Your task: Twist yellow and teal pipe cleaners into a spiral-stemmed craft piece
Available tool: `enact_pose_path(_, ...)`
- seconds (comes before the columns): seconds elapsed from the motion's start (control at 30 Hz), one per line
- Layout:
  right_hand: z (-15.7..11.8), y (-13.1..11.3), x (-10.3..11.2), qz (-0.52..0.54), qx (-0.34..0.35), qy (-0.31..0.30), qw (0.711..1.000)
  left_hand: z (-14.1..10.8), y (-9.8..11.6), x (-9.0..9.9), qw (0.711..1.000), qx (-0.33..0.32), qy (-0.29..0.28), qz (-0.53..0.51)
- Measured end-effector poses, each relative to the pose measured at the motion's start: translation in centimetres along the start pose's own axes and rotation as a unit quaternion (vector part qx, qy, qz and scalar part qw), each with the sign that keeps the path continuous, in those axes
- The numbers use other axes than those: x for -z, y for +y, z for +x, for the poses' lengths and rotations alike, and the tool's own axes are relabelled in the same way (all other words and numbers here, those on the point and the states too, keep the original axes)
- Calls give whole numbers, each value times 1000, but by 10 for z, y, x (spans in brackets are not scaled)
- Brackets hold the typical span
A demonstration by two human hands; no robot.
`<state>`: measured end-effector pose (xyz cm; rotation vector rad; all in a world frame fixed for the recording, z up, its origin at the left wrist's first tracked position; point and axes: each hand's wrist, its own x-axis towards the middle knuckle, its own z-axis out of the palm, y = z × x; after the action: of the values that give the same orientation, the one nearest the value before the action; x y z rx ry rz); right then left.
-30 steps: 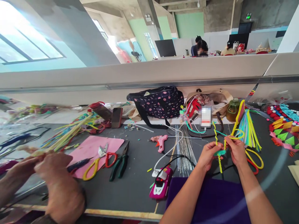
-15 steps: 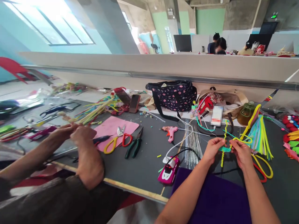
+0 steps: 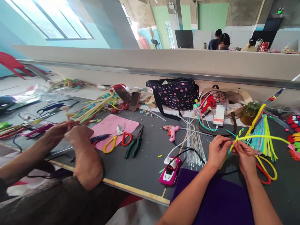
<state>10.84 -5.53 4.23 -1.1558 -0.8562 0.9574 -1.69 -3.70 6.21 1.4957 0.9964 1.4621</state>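
Observation:
My left hand point(image 3: 217, 153) is closed, its thumb and index finger pinching the twisted yellow and teal pipe cleaners point(image 3: 237, 139). Close beside it, my right hand point(image 3: 245, 156) is closed on the same piece. A long yellow end of the piece runs out to the right above my right hand. Behind my hands a bundle of blue, green and yellow pipe cleaners point(image 3: 266, 136) lies on the table. A dark purple cloth point(image 3: 211, 200) is below my forearms. The yellow and red handles of a tool point(image 3: 269, 167) lie right of my right hand.
At left, another person's hands point(image 3: 75, 131) hold a small pale piece. Scissors point(image 3: 120, 129) rest on pink paper point(image 3: 112, 120), beside green-handled pliers point(image 3: 136, 143). A pink glue gun point(image 3: 172, 132), a magenta power strip point(image 3: 170, 173) and silver wires point(image 3: 194, 143) lie mid-table. A patterned bag point(image 3: 175, 93) stands behind.
The yellow and teal piece has turned between my hands, with its long yellow end now stretched out to the right. The other person's hands have shifted slightly left.

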Motion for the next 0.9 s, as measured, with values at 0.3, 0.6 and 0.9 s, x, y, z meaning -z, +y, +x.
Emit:
enact_pose_path(0.3,-6,-7,2,-107,2,-117,987,5,-3,4,961,169,-99,-196)
enact_pose_path(0.6,-9,-13,4,-142,130,-11,981,4,-5,-1,961,212,-62,-169)
enact_pose_path(0.9,-11,-21,2,-160,140,58,975,3,2,-5,948,238,-67,-199)
